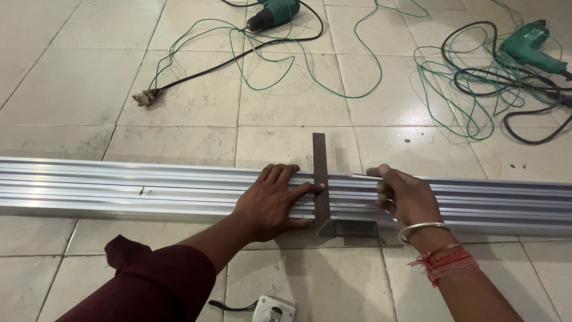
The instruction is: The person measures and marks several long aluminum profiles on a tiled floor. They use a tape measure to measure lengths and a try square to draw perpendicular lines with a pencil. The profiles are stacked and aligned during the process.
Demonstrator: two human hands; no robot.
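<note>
A long ribbed aluminium channel (119, 191) lies across the tiled floor from left to right. A dark metal try square (320, 161) lies across it, its stock (351, 228) against the near edge. My left hand (271, 200) rests flat on the channel and presses the square's blade with the thumb. Just to the right of the blade, my right hand (405, 194) holds a thin pencil (357, 176) with its tip on the channel's top. The right wrist wears a metal bangle and red threads.
Two green power drills (273, 13) (530, 43) lie on the floor behind, amid loops of green wire (333, 89) and black cable (524, 89). A frayed cable end (143, 97) lies at the left. A white socket box (273, 309) sits near my knees.
</note>
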